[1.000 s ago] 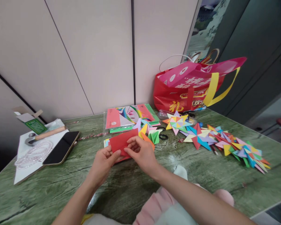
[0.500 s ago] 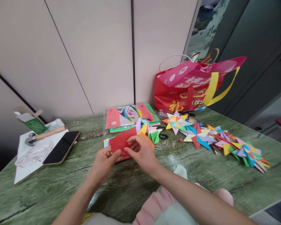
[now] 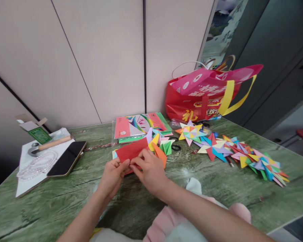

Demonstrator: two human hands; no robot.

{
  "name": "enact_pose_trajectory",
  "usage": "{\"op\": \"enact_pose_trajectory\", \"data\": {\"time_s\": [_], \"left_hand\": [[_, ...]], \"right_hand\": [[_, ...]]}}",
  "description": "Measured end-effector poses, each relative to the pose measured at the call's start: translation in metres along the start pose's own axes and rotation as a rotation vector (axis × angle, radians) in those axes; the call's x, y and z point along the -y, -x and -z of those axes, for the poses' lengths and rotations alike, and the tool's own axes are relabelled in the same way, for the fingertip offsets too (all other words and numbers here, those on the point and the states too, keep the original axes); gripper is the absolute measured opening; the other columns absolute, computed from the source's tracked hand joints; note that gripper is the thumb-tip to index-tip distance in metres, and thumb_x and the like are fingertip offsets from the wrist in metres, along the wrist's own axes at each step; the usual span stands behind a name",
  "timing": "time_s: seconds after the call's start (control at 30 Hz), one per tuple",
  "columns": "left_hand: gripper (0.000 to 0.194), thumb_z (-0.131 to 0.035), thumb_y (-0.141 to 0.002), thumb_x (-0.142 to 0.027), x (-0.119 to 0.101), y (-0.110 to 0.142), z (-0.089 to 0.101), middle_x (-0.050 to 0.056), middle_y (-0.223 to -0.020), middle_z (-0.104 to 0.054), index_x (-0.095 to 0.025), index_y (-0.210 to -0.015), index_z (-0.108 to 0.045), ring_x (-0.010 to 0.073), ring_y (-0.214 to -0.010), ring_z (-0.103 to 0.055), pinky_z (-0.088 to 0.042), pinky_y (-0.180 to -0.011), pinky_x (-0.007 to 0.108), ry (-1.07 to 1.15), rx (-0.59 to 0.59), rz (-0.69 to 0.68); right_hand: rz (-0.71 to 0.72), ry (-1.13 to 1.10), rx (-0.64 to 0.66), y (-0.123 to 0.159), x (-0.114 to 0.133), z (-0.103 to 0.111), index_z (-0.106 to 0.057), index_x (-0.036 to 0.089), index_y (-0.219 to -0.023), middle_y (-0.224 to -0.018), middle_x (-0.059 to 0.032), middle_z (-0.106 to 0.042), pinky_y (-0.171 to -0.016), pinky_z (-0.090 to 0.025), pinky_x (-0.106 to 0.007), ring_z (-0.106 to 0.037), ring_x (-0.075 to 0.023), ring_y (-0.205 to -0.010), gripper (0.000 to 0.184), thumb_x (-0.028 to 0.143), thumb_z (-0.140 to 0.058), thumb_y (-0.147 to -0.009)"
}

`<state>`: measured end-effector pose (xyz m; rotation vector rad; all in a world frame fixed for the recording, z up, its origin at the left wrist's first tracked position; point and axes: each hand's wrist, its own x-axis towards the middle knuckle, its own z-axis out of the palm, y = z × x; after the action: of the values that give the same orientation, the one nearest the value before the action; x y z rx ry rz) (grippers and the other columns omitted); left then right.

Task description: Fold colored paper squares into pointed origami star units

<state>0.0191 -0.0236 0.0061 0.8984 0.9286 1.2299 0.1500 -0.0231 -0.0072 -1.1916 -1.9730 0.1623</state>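
A piece of red paper [image 3: 131, 150] is held up between my two hands, over the near middle of the table. My left hand [image 3: 113, 173] pinches its lower left part. The fingers of my right hand [image 3: 148, 169] are closed on its lower edge, close to my left fingertips. Just behind the paper lie small folded paper pieces, among them an orange one [image 3: 160, 155], a green one [image 3: 166, 147] and a purple one [image 3: 149, 135]. My fingers hide the lower edge of the red paper.
Packs of coloured paper [image 3: 141, 124] lie against the wall. Folded paper stars [image 3: 213, 146] spread to the right, before a red gift bag [image 3: 192, 101]. Black-handled scissors [image 3: 176, 147] lie between. On the left are a phone [image 3: 67, 158], hammer [image 3: 53, 144], bead strings [image 3: 37, 164] and green box [image 3: 39, 133].
My right hand has moved down and left along the red paper, its fingertips now near my left ones. The paper sits slightly lower, and more of the orange piece shows.
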Motion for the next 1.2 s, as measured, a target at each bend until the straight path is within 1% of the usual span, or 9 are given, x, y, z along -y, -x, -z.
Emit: {"op": "enact_pose_trajectory", "data": {"time_s": [0.1,0.2,0.3,0.4,0.57,0.67,0.8,0.9,1.2], "left_hand": [[0.019,-0.074,-0.057,-0.021,-0.001,-0.002,0.001,0.004,-0.070,-0.070,-0.013,-0.071,-0.066,0.0153,-0.066,-0.063,-0.048,-0.067,0.027,0.028,-0.091,-0.079],[0.017,-0.076,-0.054,-0.022,-0.003,-0.004,0.001,0.001,-0.064,-0.069,-0.014,-0.064,-0.064,0.0122,-0.061,-0.060,-0.047,-0.066,0.024,0.052,-0.183,-0.183],[0.016,-0.075,-0.056,-0.023,-0.002,-0.002,-0.001,0.001,-0.065,-0.068,-0.014,-0.066,-0.065,0.0136,-0.062,-0.061,-0.046,-0.064,0.025,0.025,-0.165,-0.177],[0.019,-0.073,-0.059,-0.022,0.000,0.002,-0.005,0.002,-0.069,-0.069,-0.014,-0.074,-0.066,0.0148,-0.064,-0.061,-0.046,-0.061,0.025,0.022,-0.101,-0.103],[0.012,-0.072,-0.060,-0.021,0.000,0.005,-0.009,0.002,-0.060,-0.067,-0.013,-0.066,-0.064,0.0106,-0.049,-0.056,-0.044,-0.051,0.022,0.086,-0.042,0.029],[0.012,-0.071,-0.061,-0.022,-0.001,0.004,-0.008,0.003,-0.059,-0.067,-0.013,-0.064,-0.064,0.0108,-0.048,-0.056,-0.044,-0.051,0.022,0.103,-0.028,0.057],[0.016,-0.073,-0.059,-0.021,0.000,0.003,-0.007,0.005,-0.065,-0.069,-0.012,-0.069,-0.065,0.0163,-0.063,-0.063,-0.048,-0.063,0.026,0.111,-0.047,0.023],[0.017,-0.073,-0.059,-0.021,0.002,0.002,-0.006,0.006,-0.070,-0.070,-0.012,-0.071,-0.065,0.0174,-0.069,-0.064,-0.048,-0.066,0.027,0.097,-0.064,-0.018],[0.017,-0.073,-0.059,-0.022,0.005,0.001,-0.008,0.006,-0.074,-0.071,-0.011,-0.069,-0.066,0.0174,-0.071,-0.064,-0.047,-0.074,0.029,0.077,-0.055,-0.069]], "right_hand": [[-0.186,-0.248,0.054,0.001,0.004,-0.004,-0.065,0.021,-0.070,-0.065,-0.0009,-0.056,-0.056,-0.037,-0.024,-0.051,-0.0126,-0.061,0.009,0.026,-0.059,-0.074],[-0.466,-0.758,0.205,0.001,0.005,-0.011,-0.066,0.018,-0.068,-0.059,0.0007,-0.058,-0.051,-0.040,-0.023,-0.050,-0.0106,-0.054,0.016,0.034,-0.063,-0.069],[-0.733,-1.258,0.274,0.000,0.007,-0.014,-0.065,0.015,-0.076,-0.065,0.0002,-0.061,-0.052,-0.045,-0.022,-0.054,-0.0095,-0.055,0.028,0.037,-0.070,-0.060],[-0.854,-1.502,0.254,-0.001,0.010,-0.013,-0.064,0.013,-0.079,-0.065,0.0006,-0.061,-0.053,-0.047,-0.020,-0.055,-0.0074,-0.054,0.035,0.032,-0.076,-0.052],[-0.978,-1.641,0.244,-0.002,0.011,-0.012,-0.063,0.012,-0.077,-0.062,0.0015,-0.060,-0.049,-0.048,-0.016,-0.055,-0.0057,-0.051,0.032,0.025,-0.078,-0.052],[-0.993,-1.666,0.220,-0.002,0.010,-0.013,-0.064,0.012,-0.075,-0.061,0.0008,-0.061,-0.048,-0.048,-0.015,-0.056,-0.0056,-0.051,0.030,0.024,-0.078,-0.052],[-0.994,-1.658,0.198,-0.002,0.009,-0.014,-0.065,0.010,-0.073,-0.058,0.0000,-0.062,-0.050,-0.049,-0.016,-0.057,-0.0063,-0.050,0.028,0.025,-0.077,-0.052],[-1.016,-1.629,0.165,-0.003,0.009,-0.013,-0.064,0.009,-0.069,-0.055,0.0000,-0.061,-0.050,-0.049,-0.017,-0.056,-0.0067,-0.049,0.028,0.025,-0.077,-0.050],[-1.080,-1.524,0.075,-0.006,0.011,-0.013,-0.061,0.011,-0.061,-0.052,0.0017,-0.059,-0.046,-0.045,-0.020,-0.052,-0.0070,-0.046,0.022,0.021,-0.073,-0.047]]}}
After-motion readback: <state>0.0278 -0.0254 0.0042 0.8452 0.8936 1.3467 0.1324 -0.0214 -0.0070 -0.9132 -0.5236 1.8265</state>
